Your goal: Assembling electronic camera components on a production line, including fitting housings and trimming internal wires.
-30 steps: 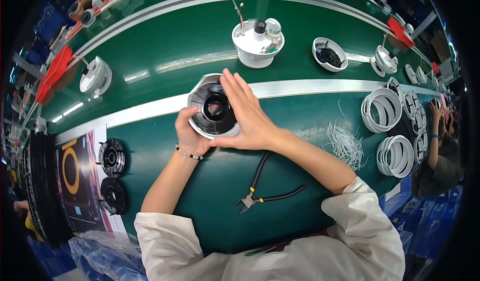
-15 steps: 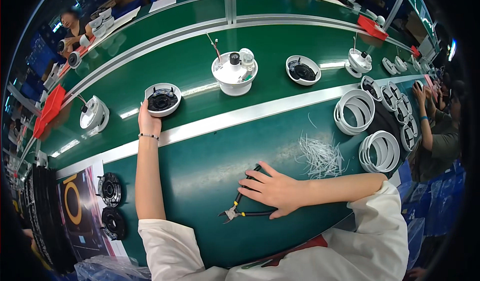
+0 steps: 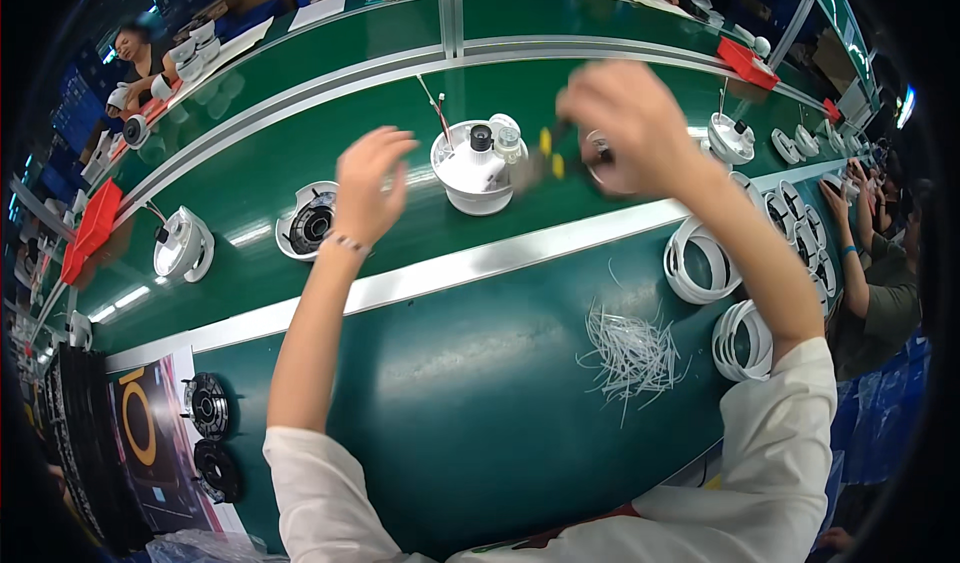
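Pliers [image 3: 548,163], one, yellow-handled, blurred, gripped in closed right hand [image 3: 625,128] above conveyor belt [image 3: 400,213]. Left hand [image 3: 368,185] open, empty, over belt. Three white dome housings on belt. Two red bins beyond belt.

Dome housing [image 3: 478,168] sits mid worktop [image 3: 450,383], open housing [image 3: 305,225] to its left, another housing [image 3: 183,245] further left. Ring stacks [image 3: 700,263] right; cut ties [image 3: 630,355] before them.

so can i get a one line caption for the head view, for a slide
Both hands raised over a green conveyor: left hand open above a white housing, right hand gripping blurred yellow-handled pliers.
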### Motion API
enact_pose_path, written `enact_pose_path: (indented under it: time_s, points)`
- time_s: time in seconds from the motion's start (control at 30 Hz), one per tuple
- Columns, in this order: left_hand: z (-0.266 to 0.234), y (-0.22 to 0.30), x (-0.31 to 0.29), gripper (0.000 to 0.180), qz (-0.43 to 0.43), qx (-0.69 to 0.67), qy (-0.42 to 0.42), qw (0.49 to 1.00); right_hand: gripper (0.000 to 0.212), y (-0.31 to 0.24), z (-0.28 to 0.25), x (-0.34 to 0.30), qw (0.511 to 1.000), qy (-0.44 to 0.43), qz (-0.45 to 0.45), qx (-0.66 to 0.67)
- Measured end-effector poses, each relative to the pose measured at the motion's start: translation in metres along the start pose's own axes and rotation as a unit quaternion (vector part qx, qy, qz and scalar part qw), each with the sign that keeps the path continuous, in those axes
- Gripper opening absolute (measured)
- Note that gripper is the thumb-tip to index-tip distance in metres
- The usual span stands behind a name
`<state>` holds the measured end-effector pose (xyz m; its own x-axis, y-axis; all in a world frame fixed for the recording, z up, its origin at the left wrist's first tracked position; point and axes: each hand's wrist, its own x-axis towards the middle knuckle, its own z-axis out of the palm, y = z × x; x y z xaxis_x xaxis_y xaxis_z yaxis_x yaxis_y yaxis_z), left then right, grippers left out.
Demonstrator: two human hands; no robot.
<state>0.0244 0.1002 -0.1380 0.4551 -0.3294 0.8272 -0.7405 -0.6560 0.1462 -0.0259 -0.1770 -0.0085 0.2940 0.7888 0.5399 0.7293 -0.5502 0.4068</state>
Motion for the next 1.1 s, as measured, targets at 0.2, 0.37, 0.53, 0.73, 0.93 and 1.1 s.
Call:
enact_pose_path:
  time_s: [0.2, 0.37, 0.53, 0.73, 0.93, 1.1]
  points:
    - [0.042, 0.004, 0.029, 0.014, -0.043, -0.028, -0.147, 0.988, 0.043, 0.088, 0.056, 0.044, 0.992, -0.065, -0.066, -0.090]
    - [0.037, 0.002, 0.024, 0.009, -0.106, -0.104, -0.034, 0.988, 0.039, 0.078, 0.092, 0.064, 0.970, -0.185, -0.143, -0.073]
    - [0.019, -0.010, 0.033, 0.012, -0.283, -0.236, -0.066, 0.927, 0.037, 0.063, 0.102, 0.087, 0.967, -0.208, -0.128, -0.066]
    - [0.019, -0.008, 0.046, 0.009, -0.205, -0.260, -0.073, 0.941, 0.031, 0.065, 0.098, 0.085, 0.965, -0.211, -0.127, -0.094]
    - [0.020, -0.009, 0.050, 0.008, -0.199, -0.253, -0.078, 0.944, 0.039, 0.064, 0.099, 0.082, 0.972, -0.207, -0.078, -0.079]
    - [0.025, -0.008, 0.051, 0.011, -0.226, -0.228, -0.110, 0.941, 0.039, 0.059, 0.100, 0.074, 0.969, -0.230, -0.075, -0.056]
